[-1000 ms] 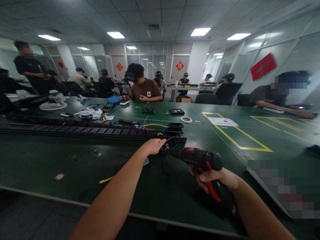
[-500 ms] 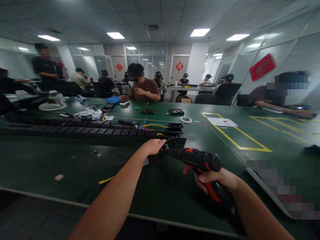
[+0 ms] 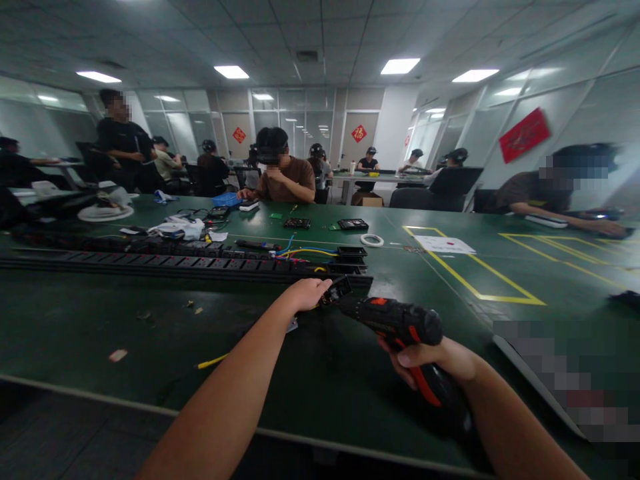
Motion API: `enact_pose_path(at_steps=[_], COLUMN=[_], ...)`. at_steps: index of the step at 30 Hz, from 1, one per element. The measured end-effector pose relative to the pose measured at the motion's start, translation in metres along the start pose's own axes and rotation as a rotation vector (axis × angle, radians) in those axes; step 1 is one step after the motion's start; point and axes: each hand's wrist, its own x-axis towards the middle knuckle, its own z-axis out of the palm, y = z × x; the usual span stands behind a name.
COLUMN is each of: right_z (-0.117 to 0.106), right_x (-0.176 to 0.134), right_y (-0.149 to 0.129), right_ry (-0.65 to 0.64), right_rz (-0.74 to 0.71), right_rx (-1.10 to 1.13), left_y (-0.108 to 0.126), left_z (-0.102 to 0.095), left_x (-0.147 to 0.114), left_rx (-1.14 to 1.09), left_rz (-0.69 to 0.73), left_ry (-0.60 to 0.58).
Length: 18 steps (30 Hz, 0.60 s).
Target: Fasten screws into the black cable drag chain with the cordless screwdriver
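Observation:
My left hand (image 3: 309, 293) is closed on a small black frame-like part (image 3: 340, 289), holding it tilted above the green table. In my right hand (image 3: 425, 357) is a black and orange cordless drill (image 3: 400, 321), gripped by its handle. The drill's nose points left at the lower side of the black part; whether its tip touches the part I cannot tell. Behind my left hand lies a long black power strip (image 3: 200, 265) with a row of sockets. A yellow wire end (image 3: 213, 362) shows beside my left forearm, which hides whatever it leads to.
Across the table (image 3: 400, 400) sits a person (image 3: 293, 177) near a blue basket (image 3: 227, 199). Farther back are black circuit parts (image 3: 353, 225), a white ring (image 3: 372, 240) and a paper sheet (image 3: 444, 244) by yellow tape. A screwdriver-like tool (image 3: 256, 245) lies behind the strip.
Both of my hands, the part and the drill stay almost in place; my right index finger has drawn in toward the drill's trigger. A standing person at the far left has moved right.

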Motion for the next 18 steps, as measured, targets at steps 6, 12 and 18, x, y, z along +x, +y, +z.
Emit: enact_pose_path(at_steps=[6, 12, 18], right_z=[-0.0007, -0.0028, -0.0024], right_x=[0.0004, 0.0015, 0.0014], right_y=[0.0024, 0.0049, 0.0024], right_ry=[0.010, -0.006, -0.007], right_rz=[0.002, -0.006, -0.006], right_rx=[0.016, 0.007, -0.014], left_y=[0.0004, 0.0015, -0.0001], left_z=[-0.0003, -0.0006, 0.0009], left_x=[-0.0002, 0.0003, 0.0015], left_rx=[-0.004, 0.012, 0.016], left_rz=[-0.001, 0.007, 0.000], left_ry=[0.000, -0.008, 0.000])
